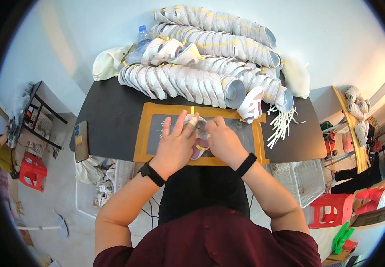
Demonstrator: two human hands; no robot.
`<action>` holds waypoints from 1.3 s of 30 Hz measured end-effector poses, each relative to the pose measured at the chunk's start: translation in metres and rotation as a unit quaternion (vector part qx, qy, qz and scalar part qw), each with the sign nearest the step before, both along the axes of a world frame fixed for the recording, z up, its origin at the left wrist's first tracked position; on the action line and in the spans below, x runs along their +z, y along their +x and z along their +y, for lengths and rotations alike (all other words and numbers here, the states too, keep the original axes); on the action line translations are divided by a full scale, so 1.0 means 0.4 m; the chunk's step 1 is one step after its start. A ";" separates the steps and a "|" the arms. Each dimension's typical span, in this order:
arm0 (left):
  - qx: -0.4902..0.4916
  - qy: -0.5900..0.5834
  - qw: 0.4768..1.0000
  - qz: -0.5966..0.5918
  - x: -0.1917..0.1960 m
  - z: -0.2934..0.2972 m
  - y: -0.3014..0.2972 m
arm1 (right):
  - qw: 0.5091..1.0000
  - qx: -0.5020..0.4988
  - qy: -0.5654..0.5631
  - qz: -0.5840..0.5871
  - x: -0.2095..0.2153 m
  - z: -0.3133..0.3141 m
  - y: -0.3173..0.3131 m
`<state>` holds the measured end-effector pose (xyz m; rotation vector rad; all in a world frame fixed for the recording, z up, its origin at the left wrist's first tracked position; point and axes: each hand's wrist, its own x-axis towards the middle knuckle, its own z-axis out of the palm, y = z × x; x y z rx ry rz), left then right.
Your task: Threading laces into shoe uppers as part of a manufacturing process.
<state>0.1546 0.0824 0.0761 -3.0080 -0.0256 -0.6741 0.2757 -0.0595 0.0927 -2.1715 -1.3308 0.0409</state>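
Shoe upper (197, 153) shows white, mauve and yellow parts.

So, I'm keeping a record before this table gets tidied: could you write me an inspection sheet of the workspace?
Surface: dark table, with a board edged in yellow tape along its front.
Work pieces: white-and-purple shoe piece between the hands, partly hidden; stacked shoe pieces at the back; loose shoe piece at the board's upper right.
Clutter: phone at the left edge; blue-capped bottle at the back left; white strings at the right.
Grip: left hand and right hand at the shoe piece; fingertip contact is unclear.
Cables: thin dark cables low, left of the person's lap.
Surroundings: white baskets, red stools, people at far left and far right.
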 end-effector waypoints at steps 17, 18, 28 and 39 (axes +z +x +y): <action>0.108 -0.612 0.767 -0.159 -0.051 -0.021 -0.018 | 0.989 -0.013 0.097 0.113 -0.063 0.005 0.019; 0.111 -0.610 0.767 -0.163 -0.049 -0.022 -0.016 | 0.980 -0.007 0.161 0.120 -0.059 0.002 0.006; -0.026 -0.908 0.409 -0.088 -0.005 -0.042 0.009 | 0.966 -0.014 0.230 0.117 -0.030 -0.021 -0.049; -0.024 -0.913 0.398 -0.089 0.010 -0.044 0.006 | 0.984 0.085 0.117 0.102 0.021 -0.068 -0.024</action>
